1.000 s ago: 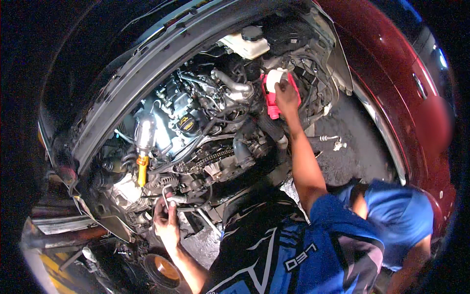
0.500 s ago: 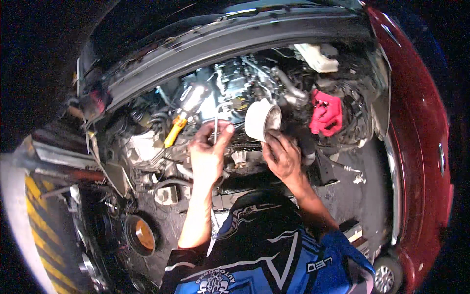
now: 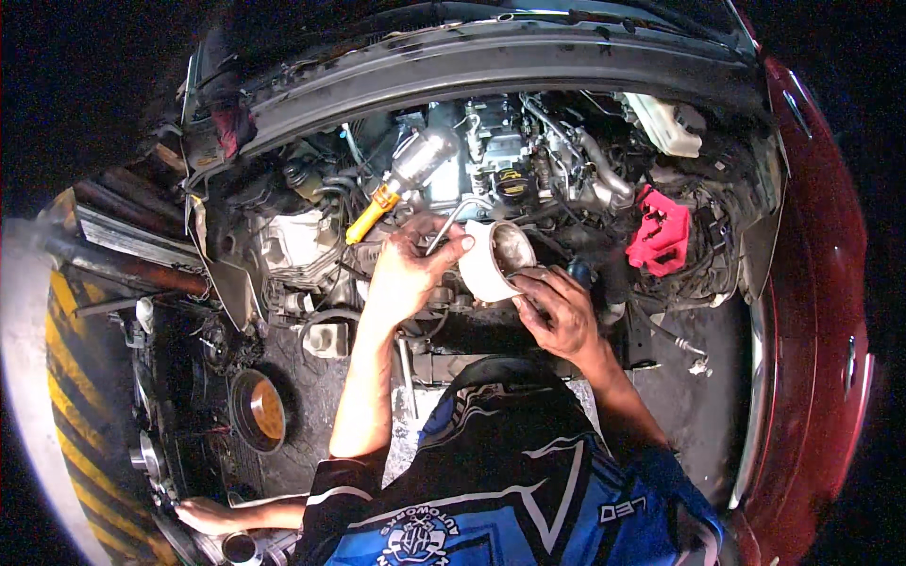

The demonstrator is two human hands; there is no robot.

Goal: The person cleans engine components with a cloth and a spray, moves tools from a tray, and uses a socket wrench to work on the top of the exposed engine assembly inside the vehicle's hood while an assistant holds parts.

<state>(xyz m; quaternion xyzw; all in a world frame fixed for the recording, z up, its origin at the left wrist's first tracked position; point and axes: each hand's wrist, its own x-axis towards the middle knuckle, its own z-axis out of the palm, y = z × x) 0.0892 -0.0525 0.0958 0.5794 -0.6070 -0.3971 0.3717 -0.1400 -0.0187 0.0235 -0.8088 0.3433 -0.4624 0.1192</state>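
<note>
My right hand (image 3: 559, 311) grips the near rim of a short, off-white hollow cup (image 3: 481, 267), tilted so its greyish inside faces right. My left hand (image 3: 415, 269) pinches a thin bent metal rod (image 3: 447, 224) between thumb and fingers. The rod slants up to the right, its top curving over just behind the cup. The left thumb tip lies close by the cup's left rim; I cannot tell whether it touches. Both hands are over the front of an open engine bay, below the black oil filler cap (image 3: 511, 183).
A lamp with a yellow handle (image 3: 372, 215) lies on the engine, left of my hands. On the right sits a red tray (image 3: 660, 236) with small dark parts. A round pan (image 3: 257, 411) of orange-brown liquid stands lower left. Another person's hand (image 3: 209, 517) reaches toward metal parts there.
The cup and my left hand have come together, and the rod has tilted from upright to slanting right. The view has shifted. Another person's arm now shows at lower left.
</note>
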